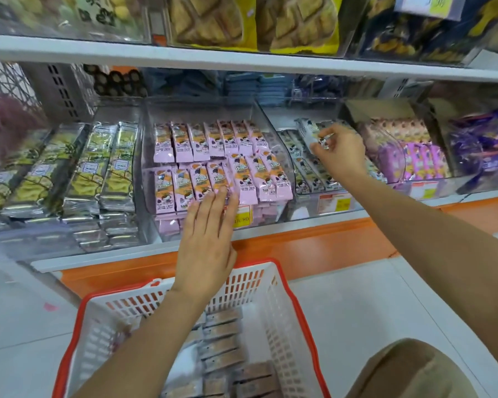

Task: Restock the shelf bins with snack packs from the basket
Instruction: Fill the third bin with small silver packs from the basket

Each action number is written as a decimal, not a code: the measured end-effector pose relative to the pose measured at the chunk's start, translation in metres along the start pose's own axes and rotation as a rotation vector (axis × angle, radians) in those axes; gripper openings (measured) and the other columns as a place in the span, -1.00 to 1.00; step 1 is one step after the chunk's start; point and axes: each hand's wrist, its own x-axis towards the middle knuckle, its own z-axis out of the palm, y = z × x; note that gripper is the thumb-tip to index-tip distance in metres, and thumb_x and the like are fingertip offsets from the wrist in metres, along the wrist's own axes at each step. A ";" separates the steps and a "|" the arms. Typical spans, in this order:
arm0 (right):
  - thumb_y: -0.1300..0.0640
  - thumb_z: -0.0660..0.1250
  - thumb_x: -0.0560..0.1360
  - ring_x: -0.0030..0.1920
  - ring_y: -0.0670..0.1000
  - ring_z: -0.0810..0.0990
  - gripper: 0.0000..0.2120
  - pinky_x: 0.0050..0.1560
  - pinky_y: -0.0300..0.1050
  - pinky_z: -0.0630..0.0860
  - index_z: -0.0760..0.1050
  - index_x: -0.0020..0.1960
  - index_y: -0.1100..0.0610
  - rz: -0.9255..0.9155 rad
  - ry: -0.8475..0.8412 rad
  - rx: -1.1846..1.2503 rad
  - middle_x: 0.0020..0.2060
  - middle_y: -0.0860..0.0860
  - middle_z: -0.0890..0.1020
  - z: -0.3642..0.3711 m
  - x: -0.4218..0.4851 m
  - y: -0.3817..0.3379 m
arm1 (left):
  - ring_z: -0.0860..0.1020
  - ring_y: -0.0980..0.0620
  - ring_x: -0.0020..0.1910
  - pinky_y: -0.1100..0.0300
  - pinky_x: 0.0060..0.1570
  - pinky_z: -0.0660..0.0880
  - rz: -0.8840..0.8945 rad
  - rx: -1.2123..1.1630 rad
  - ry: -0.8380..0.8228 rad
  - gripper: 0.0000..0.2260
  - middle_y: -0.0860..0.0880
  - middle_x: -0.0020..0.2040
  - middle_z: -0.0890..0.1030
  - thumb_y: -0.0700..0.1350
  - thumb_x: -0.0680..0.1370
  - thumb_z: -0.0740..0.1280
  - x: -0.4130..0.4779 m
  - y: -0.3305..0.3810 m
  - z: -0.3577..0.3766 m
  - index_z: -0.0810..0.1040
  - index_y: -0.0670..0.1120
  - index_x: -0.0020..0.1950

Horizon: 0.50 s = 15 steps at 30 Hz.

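Basket [297, 307], white mesh with red rim, is sitting on the floor below the shelf. It is holding brownish-grey snack packs [222, 343] stacked in a column near its right side, long axes running across the basket, left to right.

Middle clear bin [148, 168] is carrying pink packs [202, 145] in two rows, back and front. They are lying face up with long axes running front to back, top ends pointing at the shelf back. The right-hand ones in the front row are fanning slightly to the right.

Left grip [207, 242] is lying flat, fingers straight and together, fingertips resting on the front row of pink packs, holding nothing.

Next clear bin [273, 130] to the right is holding white cow-print packs [314, 173], same front-to-back lie.

Right grip [339, 150] is pinching one cow-print pack [306, 129] at its near end, above the back of that bin. Pack is sitting tilted, long axis running from the fingers up and left, far end pointing toward the shelf back.

Left bin is showing silver-and-yellow packs [112, 168] in long columns running front to back. Right of the cow-print bin, a cardboard-backed bin is holding pink-and-purple packs [414, 156], then a bin of blue-purple packs [486, 150].

Upper shelf [242, 60] is carrying clear bags of biscuits. Price tag [243, 216] is sticking on the pink bin's front.
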 end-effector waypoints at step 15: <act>0.10 0.39 0.51 -0.11 0.03 0.50 -0.80 0.03 -0.06 0.49 0.58 0.12 0.13 -0.069 -0.028 -0.043 0.08 0.14 0.50 0.007 -0.014 -0.014 | 0.12 -0.18 0.55 -0.10 0.55 -0.08 0.017 0.021 -0.007 -0.14 -0.19 0.58 0.18 -0.21 0.36 0.40 0.003 -0.003 0.003 0.11 -0.18 0.60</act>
